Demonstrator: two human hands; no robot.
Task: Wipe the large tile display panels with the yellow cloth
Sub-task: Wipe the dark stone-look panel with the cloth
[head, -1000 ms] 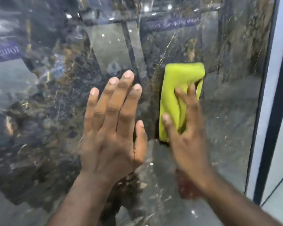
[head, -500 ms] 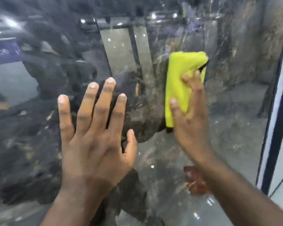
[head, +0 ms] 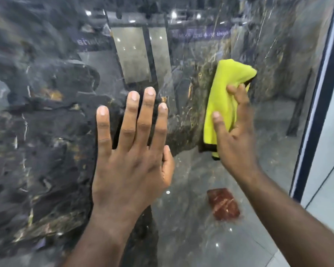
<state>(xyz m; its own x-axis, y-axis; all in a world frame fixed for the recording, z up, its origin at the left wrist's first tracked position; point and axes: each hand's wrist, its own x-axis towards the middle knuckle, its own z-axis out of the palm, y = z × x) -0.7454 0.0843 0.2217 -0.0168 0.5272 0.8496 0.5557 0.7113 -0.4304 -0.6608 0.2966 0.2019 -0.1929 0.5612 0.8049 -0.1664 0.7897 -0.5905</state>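
A large glossy dark marble tile panel [head: 46, 141] fills nearly the whole view and mirrors a showroom. My left hand [head: 131, 157] lies flat on it at centre, fingers straight and spread. To its right, the folded yellow cloth [head: 226, 97] is held against the panel by my right hand [head: 233, 137], with the fingers bent over the cloth's right side and the thumb on its lower part.
The panel ends at a dark vertical frame [head: 322, 105] on the right, with a pale surface [head: 332, 151] beyond it. Reflections of ceiling lights, other panels and a purple banner show in the gloss. A reddish patch [head: 223, 204] shows low in the panel.
My right hand and the cloth have slid upward on the panel across the three frames. My left hand shifted left, then back toward centre, staying flat against the tile.
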